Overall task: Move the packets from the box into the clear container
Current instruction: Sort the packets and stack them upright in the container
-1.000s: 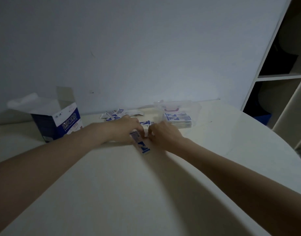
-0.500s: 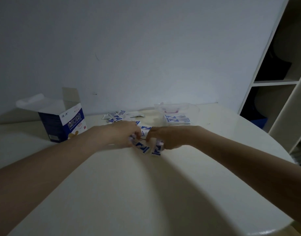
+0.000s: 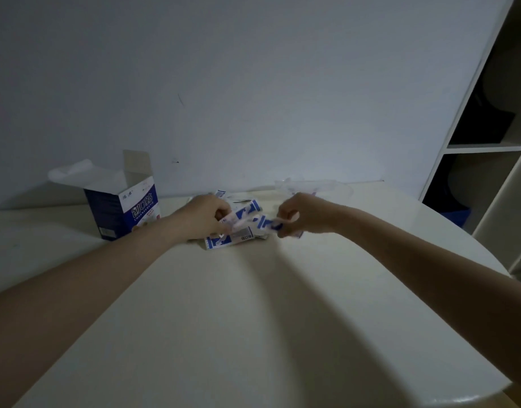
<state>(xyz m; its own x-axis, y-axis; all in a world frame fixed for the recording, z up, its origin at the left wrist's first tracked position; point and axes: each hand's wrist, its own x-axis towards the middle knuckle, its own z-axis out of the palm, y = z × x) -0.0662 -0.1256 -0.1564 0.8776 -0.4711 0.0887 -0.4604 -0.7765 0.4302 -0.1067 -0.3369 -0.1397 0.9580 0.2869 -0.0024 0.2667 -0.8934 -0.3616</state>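
A blue and white box (image 3: 122,212) stands open at the back left of the table. Several blue and white packets (image 3: 228,238) lie in a loose pile at the middle back. My left hand (image 3: 204,216) grips a few packets at the pile. My right hand (image 3: 300,214) pinches a packet (image 3: 266,222) lifted just above the table. The clear container (image 3: 338,189) sits behind my right hand, largely hidden by it.
The pale round table (image 3: 224,319) curves away at the right and front edges. A white shelf unit (image 3: 494,148) with dark compartments stands to the right. A plain wall closes the back.
Both hands have risen a little from the table with packets in them. My right hand has shifted right, toward the clear container. The camera has tilted up.
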